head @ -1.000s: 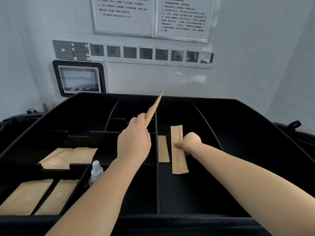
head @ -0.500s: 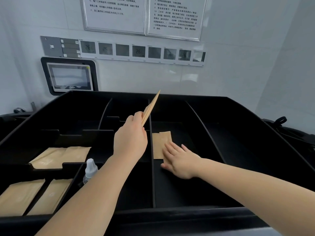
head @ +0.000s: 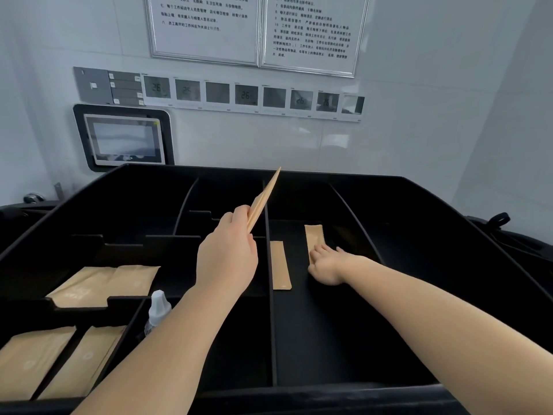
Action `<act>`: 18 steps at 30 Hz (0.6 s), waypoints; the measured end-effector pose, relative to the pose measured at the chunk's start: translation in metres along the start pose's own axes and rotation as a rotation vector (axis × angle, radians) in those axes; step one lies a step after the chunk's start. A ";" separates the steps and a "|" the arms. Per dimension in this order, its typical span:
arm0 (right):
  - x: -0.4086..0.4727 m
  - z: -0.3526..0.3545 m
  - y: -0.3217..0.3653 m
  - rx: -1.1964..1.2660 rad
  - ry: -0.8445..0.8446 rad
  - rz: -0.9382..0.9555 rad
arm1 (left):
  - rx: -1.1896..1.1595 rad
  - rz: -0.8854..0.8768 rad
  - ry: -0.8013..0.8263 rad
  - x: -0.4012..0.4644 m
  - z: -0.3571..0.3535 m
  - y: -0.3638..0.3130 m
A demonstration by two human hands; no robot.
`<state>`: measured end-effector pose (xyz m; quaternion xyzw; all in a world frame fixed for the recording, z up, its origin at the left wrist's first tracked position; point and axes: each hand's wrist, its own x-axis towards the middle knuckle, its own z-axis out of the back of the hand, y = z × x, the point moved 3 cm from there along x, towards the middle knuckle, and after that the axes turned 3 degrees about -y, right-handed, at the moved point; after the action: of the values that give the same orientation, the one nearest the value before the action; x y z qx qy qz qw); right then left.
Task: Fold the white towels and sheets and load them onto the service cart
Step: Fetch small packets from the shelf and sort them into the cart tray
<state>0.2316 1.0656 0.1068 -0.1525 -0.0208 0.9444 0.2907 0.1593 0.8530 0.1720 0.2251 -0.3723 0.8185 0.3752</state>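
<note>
Holding a thin stack of brown paper packets (head: pixel 263 199) in the left hand (head: pixel 227 253), grip pinched on the lower end, just left of the cart tray's (head: pixel 389 187) middle divider (head: pixel 270 310). Right hand (head: pixel 326 262) lying flat, fingers pressing a packet (head: pixel 314 236) right of that divider. Looking light, stiffish, slippery; probably easiest pinching by an edge. No towels or sheets showing anywhere. Glossy black tray against a white wall (head: pixel 269 142).

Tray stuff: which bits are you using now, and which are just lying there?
In use: left hand holding thin packets; right hand touching flat packet; black tray.
Lying about: small bottle, wall screen, framed notices, left-side packets.
</note>
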 end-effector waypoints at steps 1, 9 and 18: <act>0.006 0.001 -0.003 0.009 -0.007 -0.011 | -0.002 0.001 -0.001 0.000 0.000 0.000; 0.030 0.007 -0.010 0.018 -0.026 -0.080 | -0.020 0.013 -0.011 0.000 0.000 0.002; -0.031 -0.011 0.058 0.118 -0.066 0.431 | -0.033 0.013 0.004 0.000 0.004 -0.001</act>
<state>0.2277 1.0001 0.0972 -0.1053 0.0580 0.9887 0.0899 0.1605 0.8508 0.1749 0.2147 -0.3866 0.8150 0.3743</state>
